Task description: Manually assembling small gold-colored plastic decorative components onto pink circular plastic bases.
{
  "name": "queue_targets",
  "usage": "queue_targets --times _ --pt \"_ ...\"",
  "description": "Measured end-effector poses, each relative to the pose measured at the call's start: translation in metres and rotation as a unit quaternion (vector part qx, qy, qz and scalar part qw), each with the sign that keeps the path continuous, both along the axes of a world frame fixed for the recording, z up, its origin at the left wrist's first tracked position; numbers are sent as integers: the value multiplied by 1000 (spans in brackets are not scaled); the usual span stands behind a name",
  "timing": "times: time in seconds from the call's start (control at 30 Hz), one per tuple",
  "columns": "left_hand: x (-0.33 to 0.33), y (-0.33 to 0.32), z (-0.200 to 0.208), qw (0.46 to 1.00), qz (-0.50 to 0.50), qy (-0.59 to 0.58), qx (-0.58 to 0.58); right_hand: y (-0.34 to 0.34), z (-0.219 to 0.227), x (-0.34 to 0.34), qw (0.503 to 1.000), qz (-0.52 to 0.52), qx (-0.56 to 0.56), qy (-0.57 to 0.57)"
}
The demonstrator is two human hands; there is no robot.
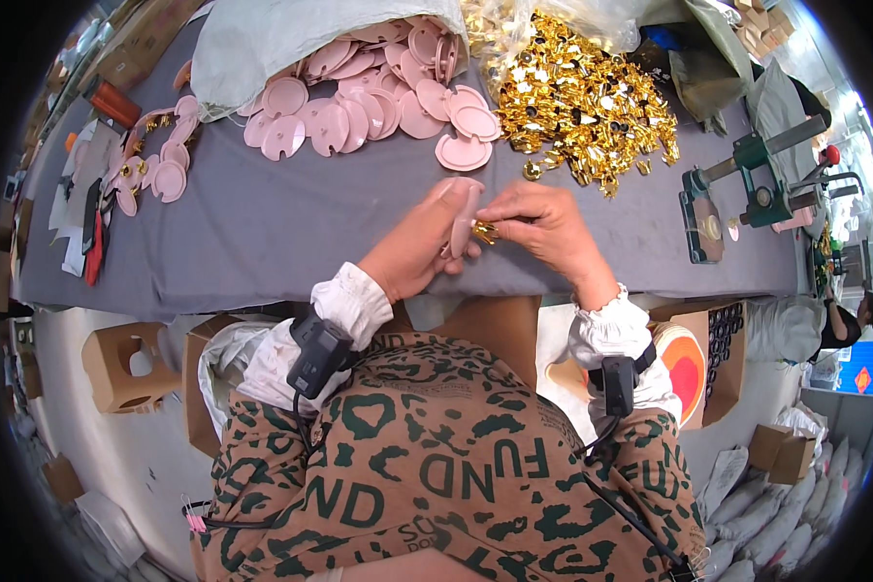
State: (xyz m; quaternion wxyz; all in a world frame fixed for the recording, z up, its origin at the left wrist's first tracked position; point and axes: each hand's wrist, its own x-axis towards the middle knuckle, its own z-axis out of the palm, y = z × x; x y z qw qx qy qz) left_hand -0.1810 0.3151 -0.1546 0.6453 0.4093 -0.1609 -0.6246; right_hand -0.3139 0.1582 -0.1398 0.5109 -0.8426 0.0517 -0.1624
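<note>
Above the near edge of the grey cloth-covered table (291,223), my left hand (412,241) grips a round pink plastic lid (467,215) held nearly edge-on. The fingers of my right hand (545,225) pinch a small shiny gold fitting (485,232) against the lid's right-hand face. Whether the fitting is fixed to the lid I cannot tell. Beyond my hands lies a heap of similar pink lids (359,112), each with a small notch in its rim where visible. To its right spreads a large pile of gold fittings (582,112).
A pale sack (247,58) covers part of the lid heap. At the right stands a green hand press (759,179). Several lids with gold fittings (169,181) lie at the left, near a red-handled tool (95,247). Cardboard boxes (126,369) stand below; another person (842,325) is far right.
</note>
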Motion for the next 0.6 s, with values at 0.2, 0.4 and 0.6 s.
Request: queue_targets --times 0.2,0.4,0.6 --pt "1 24 3 973 50 -223 -17 37 -22 16 920 -70 373 100" --pt "78 59 0 940 219 -260 25 52 -27 11 932 -139 328 60" --pt "315 169 32 792 451 -407 61 18 -37 -16 929 -227 292 20"
